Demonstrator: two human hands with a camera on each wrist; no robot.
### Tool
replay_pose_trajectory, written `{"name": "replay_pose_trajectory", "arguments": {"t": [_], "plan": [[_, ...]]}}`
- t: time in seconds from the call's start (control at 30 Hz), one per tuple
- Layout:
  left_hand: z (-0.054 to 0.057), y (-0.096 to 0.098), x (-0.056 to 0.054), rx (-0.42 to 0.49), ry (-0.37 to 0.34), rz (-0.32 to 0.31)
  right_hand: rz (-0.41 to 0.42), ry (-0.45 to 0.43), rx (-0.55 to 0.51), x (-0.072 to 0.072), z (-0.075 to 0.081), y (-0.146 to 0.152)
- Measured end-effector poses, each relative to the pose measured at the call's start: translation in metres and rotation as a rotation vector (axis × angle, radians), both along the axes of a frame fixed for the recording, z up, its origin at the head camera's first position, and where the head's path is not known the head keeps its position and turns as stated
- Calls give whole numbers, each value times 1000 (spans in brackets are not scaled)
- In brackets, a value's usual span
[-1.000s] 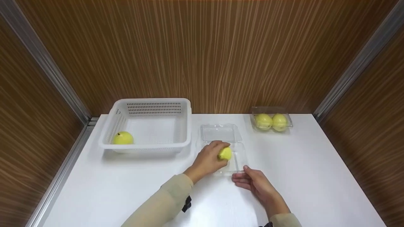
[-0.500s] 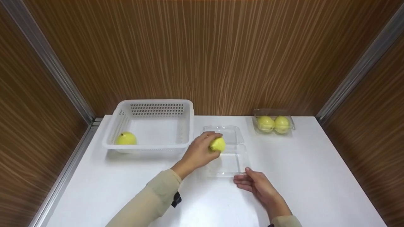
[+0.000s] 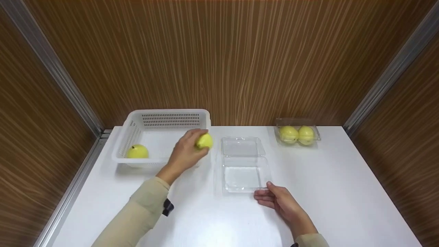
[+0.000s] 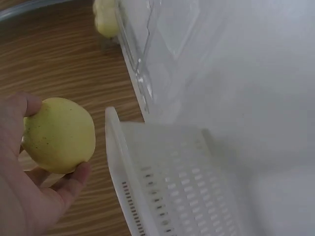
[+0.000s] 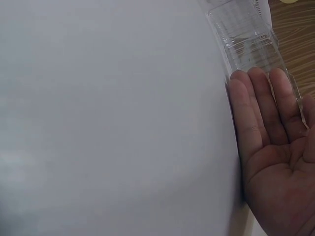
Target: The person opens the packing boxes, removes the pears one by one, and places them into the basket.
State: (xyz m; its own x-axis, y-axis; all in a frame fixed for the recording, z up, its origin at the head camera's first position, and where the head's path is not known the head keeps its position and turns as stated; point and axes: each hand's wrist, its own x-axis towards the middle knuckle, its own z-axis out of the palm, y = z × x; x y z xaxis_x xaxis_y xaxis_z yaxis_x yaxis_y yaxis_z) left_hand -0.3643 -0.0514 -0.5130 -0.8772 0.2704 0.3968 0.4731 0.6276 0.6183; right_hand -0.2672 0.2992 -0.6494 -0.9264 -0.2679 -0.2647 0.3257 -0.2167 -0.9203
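Note:
My left hand (image 3: 186,151) grips a round yellow pear (image 3: 204,140) above the right rim of the white basket. In the left wrist view, thumb and fingertips hold the speckled pear (image 4: 61,135) from its sides. A second yellow pear (image 3: 137,151) lies in the basket's near left corner. The clear plastic clamshell box (image 3: 242,175) stands on the table with its lid (image 3: 241,146) laid back and nothing inside. My right hand (image 3: 279,202) pinches the box's near right edge, thumb at the rim and fingers extended along the front. The right wrist view shows these fingers (image 5: 266,110) against the plastic.
The white perforated basket (image 3: 161,160) stands at the back left of the white table (image 3: 329,192). At the back right, another clear clamshell box (image 3: 297,121) contains two yellow pears (image 3: 297,134). Wood-patterned walls (image 3: 219,61) border the table behind and at both sides.
My left hand has carried the pear up out of the clamshell box and leftward to the basket's right rim. The right hand has stayed at the box's corner.

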Motion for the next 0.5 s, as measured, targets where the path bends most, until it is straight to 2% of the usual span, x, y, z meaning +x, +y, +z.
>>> {"name": "replay_pose_trajectory", "arguments": {"t": [0.23, 0.5], "plan": [[0, -38, -8, -1, -46, 71, 5, -8, -14, 0, -1, -1], [-5, -72, -15, -40, -129, 143, -11, -14, -7, 1, 1, 0]]}}
